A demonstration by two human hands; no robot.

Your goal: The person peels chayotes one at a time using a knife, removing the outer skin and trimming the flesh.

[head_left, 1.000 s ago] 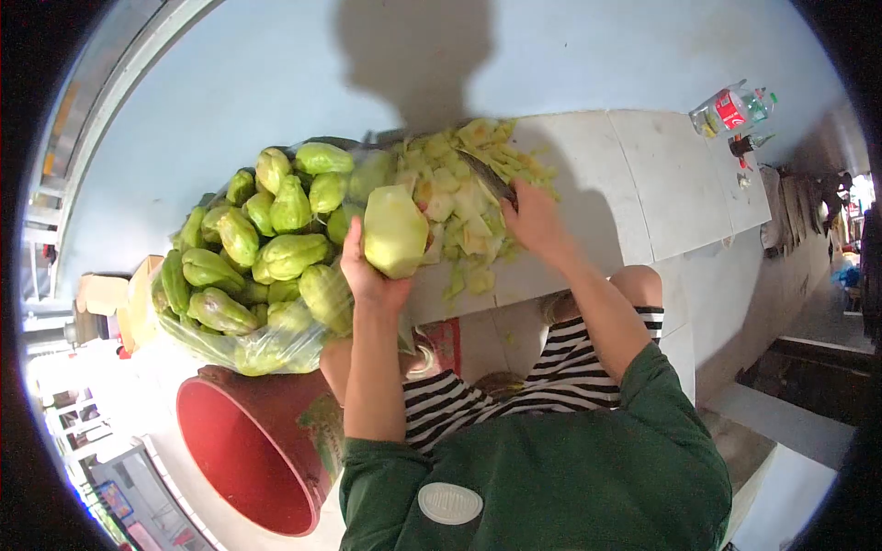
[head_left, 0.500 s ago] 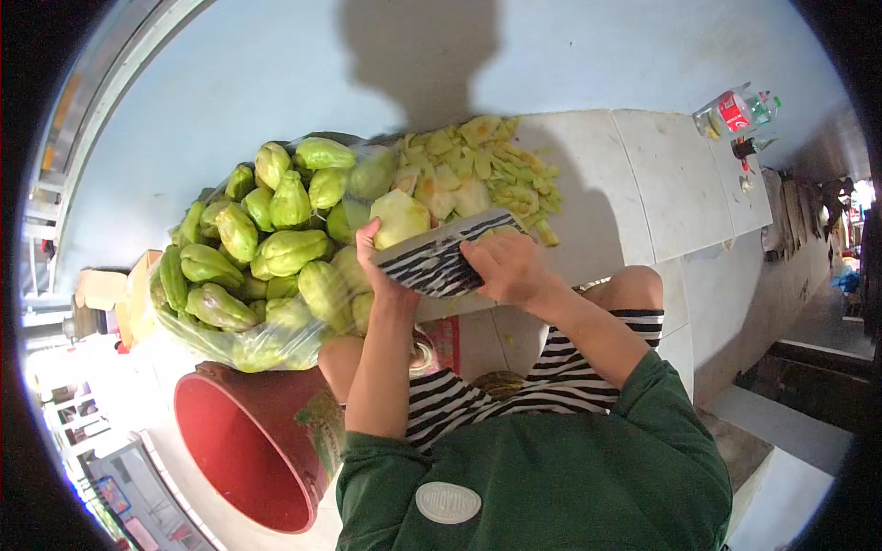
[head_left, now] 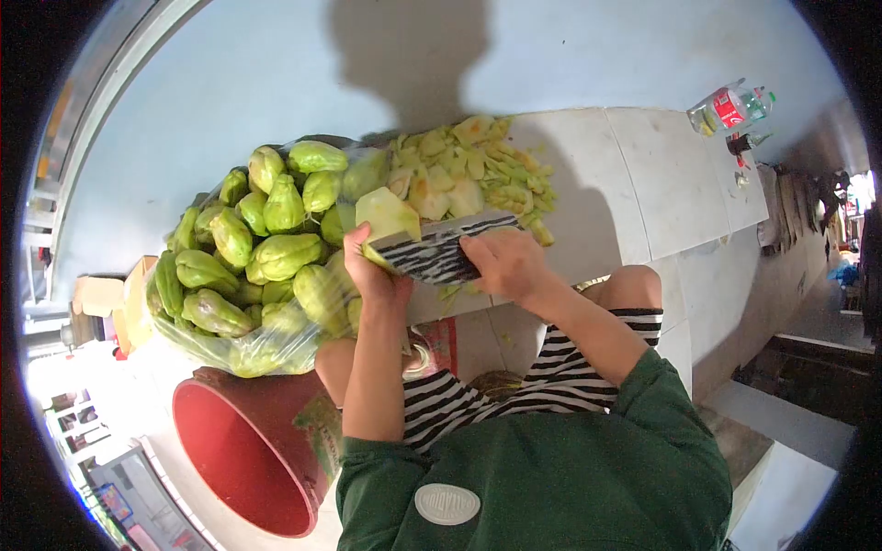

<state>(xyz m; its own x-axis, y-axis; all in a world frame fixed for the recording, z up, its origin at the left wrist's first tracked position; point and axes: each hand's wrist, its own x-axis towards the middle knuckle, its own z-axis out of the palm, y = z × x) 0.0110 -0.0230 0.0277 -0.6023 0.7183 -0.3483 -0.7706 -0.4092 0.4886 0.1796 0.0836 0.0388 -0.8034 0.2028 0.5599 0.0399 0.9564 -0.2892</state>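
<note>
My left hand (head_left: 375, 275) grips a peeled pale-green chayote (head_left: 388, 215) from below and the left. My right hand (head_left: 507, 264) is closed round the handle end of a broad knife (head_left: 432, 252), whose shiny blade mirrors black and white stripes. The blade lies against the near right side of the chayote and hides part of it. Beyond the knife is a heap of peelings and cut pieces (head_left: 459, 170). Left of my hands, a clear plastic bag (head_left: 262, 356) holds several unpeeled green chayotes (head_left: 288, 256).
A red bucket (head_left: 246, 450) lies tilted below the bag. The tiled ledge (head_left: 675, 184) runs along the wall, with a plastic bottle (head_left: 728, 108) and a small dark bottle (head_left: 746, 142) at its right end. Cardboard boxes (head_left: 101, 296) stand at the far left.
The knife has come from over the peelings to the chayote, with my right hand moving down and left. Since the middle frame, the chayote has tilted and the blade has shifted slightly.
</note>
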